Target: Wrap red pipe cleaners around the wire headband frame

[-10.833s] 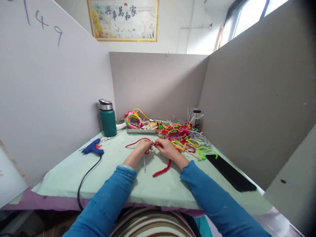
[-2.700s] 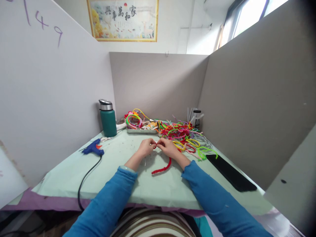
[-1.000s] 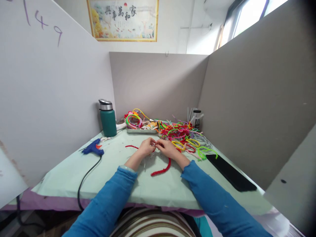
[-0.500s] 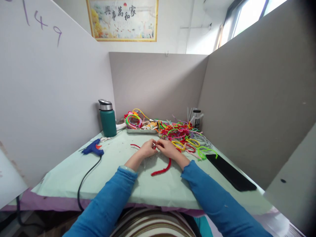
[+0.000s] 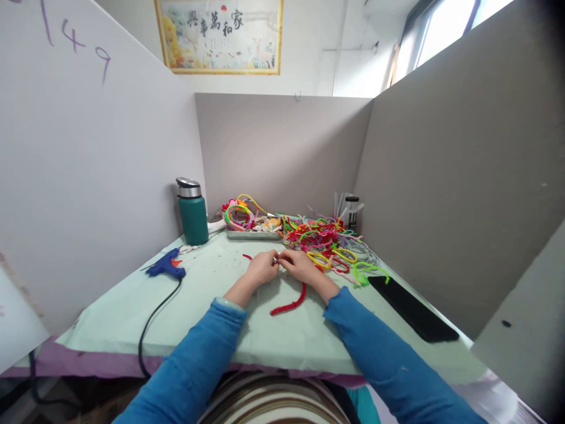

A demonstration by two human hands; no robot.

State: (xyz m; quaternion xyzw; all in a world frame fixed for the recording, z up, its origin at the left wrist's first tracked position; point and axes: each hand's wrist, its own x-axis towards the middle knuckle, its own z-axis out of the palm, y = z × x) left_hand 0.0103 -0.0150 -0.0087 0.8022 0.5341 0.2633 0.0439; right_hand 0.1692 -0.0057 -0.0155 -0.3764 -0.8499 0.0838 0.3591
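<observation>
Both hands meet over the middle of the table, fingertips nearly touching. My left hand (image 5: 263, 267) is closed in a pinch on a thin red pipe cleaner (image 5: 247, 257), whose end sticks out to the left behind the fingers. My right hand (image 5: 298, 266) is pinched around the same red work at the fingertips; the fingers hide most of it. A fuzzy red length (image 5: 289, 307) curves down from beneath my right hand and lies on the pale green cloth (image 5: 247, 347). Whether both red pieces join is hidden.
Behind the hands sit a metal tray (image 5: 253, 235) and a tangled heap of coloured pipe cleaners (image 5: 313, 232). At left stand a green bottle (image 5: 193, 218) and a blue glue gun (image 5: 167, 264) with its cord. A black flat object (image 5: 412, 309) lies right, near a small black-lidded bottle (image 5: 352, 213).
The red end left of my left hand shows shorter and has shifted right. My left hand has turned slightly; my right hand is almost unmoved.
</observation>
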